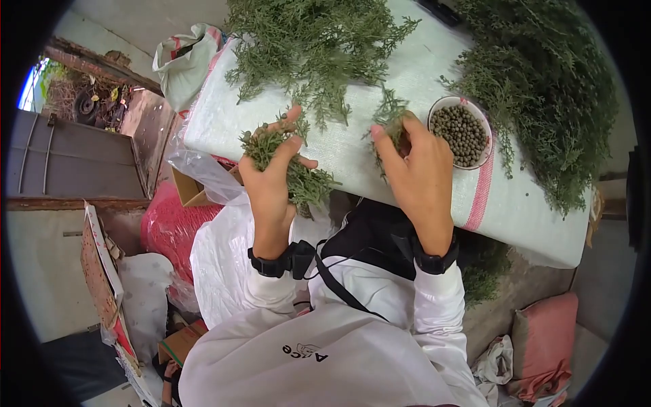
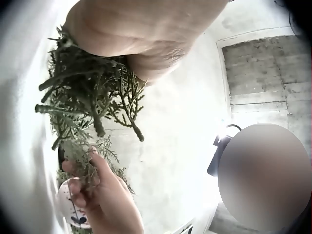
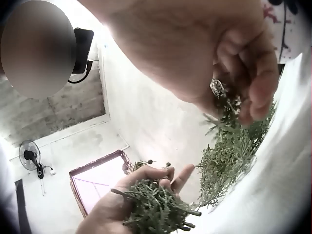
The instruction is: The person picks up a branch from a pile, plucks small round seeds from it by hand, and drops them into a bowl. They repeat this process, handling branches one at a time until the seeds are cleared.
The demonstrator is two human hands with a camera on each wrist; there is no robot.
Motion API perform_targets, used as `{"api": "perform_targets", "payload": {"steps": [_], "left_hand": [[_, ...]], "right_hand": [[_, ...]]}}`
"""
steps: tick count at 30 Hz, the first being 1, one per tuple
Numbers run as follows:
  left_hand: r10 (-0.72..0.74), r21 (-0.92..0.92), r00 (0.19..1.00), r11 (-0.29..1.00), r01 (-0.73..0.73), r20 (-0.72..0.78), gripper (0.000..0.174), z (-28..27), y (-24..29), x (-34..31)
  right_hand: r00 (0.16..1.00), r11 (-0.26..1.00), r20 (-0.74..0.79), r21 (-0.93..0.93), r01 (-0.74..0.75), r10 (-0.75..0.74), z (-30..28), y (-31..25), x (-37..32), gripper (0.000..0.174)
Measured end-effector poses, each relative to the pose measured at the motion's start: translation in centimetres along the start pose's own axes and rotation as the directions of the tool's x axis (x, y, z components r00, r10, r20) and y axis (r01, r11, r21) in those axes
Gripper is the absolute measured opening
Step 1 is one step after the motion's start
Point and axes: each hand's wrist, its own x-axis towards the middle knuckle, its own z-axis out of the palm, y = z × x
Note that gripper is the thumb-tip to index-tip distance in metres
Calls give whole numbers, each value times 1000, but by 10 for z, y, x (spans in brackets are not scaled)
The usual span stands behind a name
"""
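Observation:
My left hand (image 1: 270, 178) grips a bunch of green conifer sprigs (image 1: 308, 186), their cut stems sticking out below the palm in the left wrist view. Beside it my right hand (image 1: 424, 173) pinches a small sprig (image 1: 390, 108) between thumb and curled fingers, over the near edge of the white-covered table (image 1: 359, 152). Just right of that hand stands a white bowl (image 1: 489, 150) holding many small round brown-green seed cones (image 1: 460, 132). A loose pile of sprigs (image 1: 312, 47) lies on the table beyond both hands.
A large heap of conifer branches (image 1: 542, 88) covers the table's right side, reaching behind the bowl. Left of the table are a clear plastic bag (image 1: 203, 173), a cardboard box (image 1: 190, 190) and a red sack (image 1: 173, 220). A pinkish cushion-like sack (image 1: 542, 339) sits low at right.

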Motion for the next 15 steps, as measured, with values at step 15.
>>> {"api": "perform_targets", "payload": {"steps": [15], "left_hand": [[-415, -166, 888, 879, 447, 195, 27, 40, -20, -13]], "right_hand": [[909, 376, 416, 841, -388, 7, -30, 7, -12, 27]]}}
